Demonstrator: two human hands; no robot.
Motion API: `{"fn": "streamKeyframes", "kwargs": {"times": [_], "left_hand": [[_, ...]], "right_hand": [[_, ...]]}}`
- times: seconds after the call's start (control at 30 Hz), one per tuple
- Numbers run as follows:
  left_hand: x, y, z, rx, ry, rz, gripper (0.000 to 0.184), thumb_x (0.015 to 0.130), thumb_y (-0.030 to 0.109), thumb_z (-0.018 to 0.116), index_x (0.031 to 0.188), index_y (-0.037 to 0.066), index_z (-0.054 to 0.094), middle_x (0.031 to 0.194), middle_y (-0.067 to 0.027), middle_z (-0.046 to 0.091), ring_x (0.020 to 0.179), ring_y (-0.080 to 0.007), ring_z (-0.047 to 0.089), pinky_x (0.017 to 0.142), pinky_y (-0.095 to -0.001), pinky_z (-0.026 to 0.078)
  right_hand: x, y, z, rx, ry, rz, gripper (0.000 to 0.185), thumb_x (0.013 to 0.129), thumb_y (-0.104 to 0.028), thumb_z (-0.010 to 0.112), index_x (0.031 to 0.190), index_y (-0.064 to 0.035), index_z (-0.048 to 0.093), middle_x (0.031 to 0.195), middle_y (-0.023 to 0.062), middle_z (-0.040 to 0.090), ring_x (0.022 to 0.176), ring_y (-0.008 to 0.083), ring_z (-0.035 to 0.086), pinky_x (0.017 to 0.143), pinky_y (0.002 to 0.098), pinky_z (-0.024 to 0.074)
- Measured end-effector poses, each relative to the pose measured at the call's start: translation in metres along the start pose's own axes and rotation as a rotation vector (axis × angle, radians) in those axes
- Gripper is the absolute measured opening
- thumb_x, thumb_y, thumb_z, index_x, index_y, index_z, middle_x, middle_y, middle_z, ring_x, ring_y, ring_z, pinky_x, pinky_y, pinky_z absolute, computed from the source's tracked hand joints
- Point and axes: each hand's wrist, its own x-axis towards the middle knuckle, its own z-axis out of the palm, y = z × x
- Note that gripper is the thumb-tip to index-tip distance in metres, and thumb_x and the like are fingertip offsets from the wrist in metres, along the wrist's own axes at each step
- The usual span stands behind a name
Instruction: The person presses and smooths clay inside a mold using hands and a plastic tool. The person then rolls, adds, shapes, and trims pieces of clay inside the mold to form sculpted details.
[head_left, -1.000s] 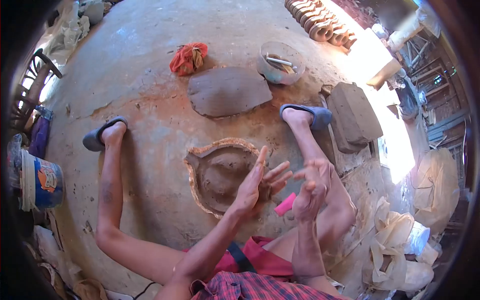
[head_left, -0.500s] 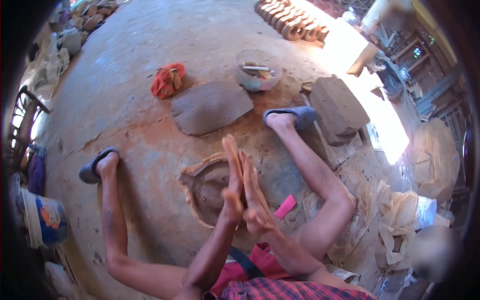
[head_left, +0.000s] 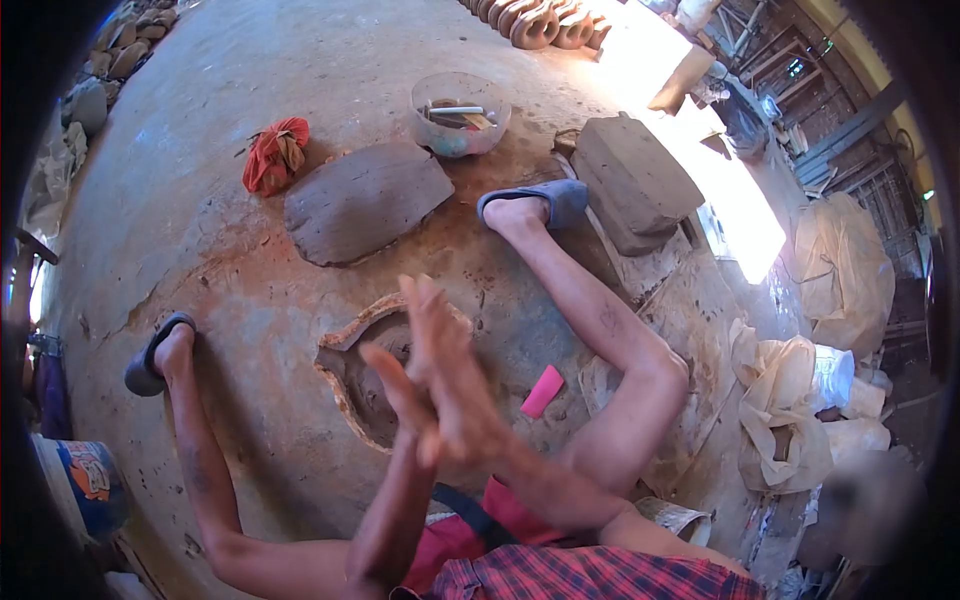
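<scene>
My left hand (head_left: 403,400) and my right hand (head_left: 452,385) are in front of me, palms against each other, the right lying across the left. Fingers are stretched out on both, slightly blurred, and I see nothing held in them. Below and behind them on the floor sits a shallow mould (head_left: 332,385) with a rough, pale brown rim and dark wet clay inside; my hands cover its right part. A pink rectangular scraper-like piece (head_left: 542,391) lies to the right of my hands.
Beyond the mould are a flat clay slab (head_left: 365,205), a red cloth bundle (head_left: 275,157) and a clear bowl of tools (head_left: 458,125). A big clay block (head_left: 635,185) stands by my slippered foot (head_left: 535,205). Curved clay pieces (head_left: 535,25) line the back; a bucket (head_left: 85,485) is at left.
My palms were upright and aligned; now the right hand has slid and tilted left across the left hand. The view has shifted, so floor items appear further left.
</scene>
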Motion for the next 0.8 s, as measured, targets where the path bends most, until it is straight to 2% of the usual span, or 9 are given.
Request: {"fn": "streamKeyframes", "kwargs": {"times": [0.07,0.1,0.2,0.27,0.33,0.47,0.57,0.67,0.8], "left_hand": [[-0.022,-0.022,-0.013,-0.076,-0.276,0.069,0.127,0.079,0.105,0.021,0.173,0.023,0.0,0.18,-0.0026,0.008,0.164,-0.0237,0.012,0.127,-0.035,0.017],[-0.022,-0.019,-0.013,-0.026,-0.35,0.131,0.115,0.09,0.096,0.014,0.173,0.016,0.0,0.181,-0.0007,-0.001,0.165,-0.0229,0.001,0.13,-0.0388,0.005],[-0.008,-0.017,-0.022,-0.074,-0.028,-0.034,0.122,0.088,0.097,0.014,0.171,0.009,-0.001,0.18,-0.0075,-0.004,0.165,-0.0217,0.0,0.132,-0.0435,0.002],[-0.013,-0.043,-0.037,-0.145,-0.312,0.033,0.12,0.09,0.096,0.014,0.171,0.009,-0.001,0.18,-0.0033,-0.001,0.165,-0.0222,0.004,0.131,-0.0397,0.004],[-0.027,-0.035,-0.023,-0.132,-0.305,0.029,0.12,0.091,0.095,0.014,0.171,0.007,-0.001,0.18,-0.0064,0.0,0.165,-0.0244,0.003,0.132,-0.04,0.004],[-0.022,-0.032,-0.018,-0.217,0.027,-0.008,0.131,0.084,0.1,0.027,0.171,0.005,0.002,0.179,-0.0127,0.006,0.164,-0.0276,0.013,0.133,-0.0443,0.009],[-0.024,-0.06,-0.031,-0.384,-0.083,-0.014,0.102,0.098,0.085,0.034,0.171,0.016,0.015,0.172,-0.0207,0.03,0.158,-0.0303,0.032,0.129,-0.0473,0.025],[-0.025,-0.064,-0.046,-0.398,0.047,-0.091,0.085,0.104,0.073,0.04,0.165,0.016,0.029,0.158,-0.0241,0.051,0.15,-0.0327,0.046,0.126,-0.0457,0.031],[0.006,-0.049,-0.061,-0.322,0.155,0.193,0.065,0.111,0.056,0.04,0.159,0.011,0.037,0.146,-0.0228,0.062,0.14,-0.0317,0.056,0.124,-0.044,0.035]], "right_hand": [[-0.008,0.046,-0.001,-0.074,0.143,0.326,0.121,0.089,-0.095,0.022,0.171,-0.0088,-0.003,0.177,0.0237,0.004,0.163,0.0457,-0.003,0.125,0.0678,0.0022],[-0.001,0.037,0.003,-0.087,0.178,0.437,0.128,0.085,-0.1,0.022,0.171,-0.0094,-0.003,0.178,0.0235,0.004,0.163,0.0476,-0.003,0.123,0.0705,0.0021],[-0.004,-0.037,0.015,0.152,0.051,0.143,0.105,0.101,-0.082,0.021,0.171,-0.0061,0.0,0.177,0.0257,0.0,0.164,0.0402,0.0,0.127,0.0625,-0.0023],[-0.012,0.009,0.009,-0.139,0.02,0.323,0.104,0.101,-0.081,0.02,0.171,-0.0057,0.0,0.176,0.0276,0.0,0.164,0.0405,0.0,0.128,0.0614,0.0021],[-0.013,0.05,-0.005,-0.15,0.131,0.516,0.104,0.102,-0.079,0.023,0.17,-0.0033,0.001,0.176,0.0283,0.002,0.164,0.0408,0.002,0.128,0.0589,0.0054],[-0.018,-0.034,0.013,0.017,-0.009,0.229,0.105,0.103,-0.076,0.029,0.168,0.0016,0.003,0.175,0.0296,0.006,0.163,0.0415,0.007,0.128,0.0537,0.0119],[-0.023,0.034,0.004,-0.169,0.156,0.536,0.106,0.103,-0.074,0.033,0.167,0.0052,0.004,0.174,0.0306,0.01,0.162,0.042,0.01,0.129,0.0499,0.0167],[-0.03,0.024,-0.004,-0.241,0.41,0.3,0.089,0.106,-0.055,0.053,0.163,0.0081,0.025,0.16,0.0336,0.038,0.152,0.0489,0.035,0.12,0.0559,0.0333],[-0.052,0.011,0.009,-0.276,0.061,0.52,0.032,0.097,-0.012,0.075,0.125,0.002,0.073,0.115,0.0217,0.07,0.104,0.0354,0.071,0.091,0.041,0.0563]]}}
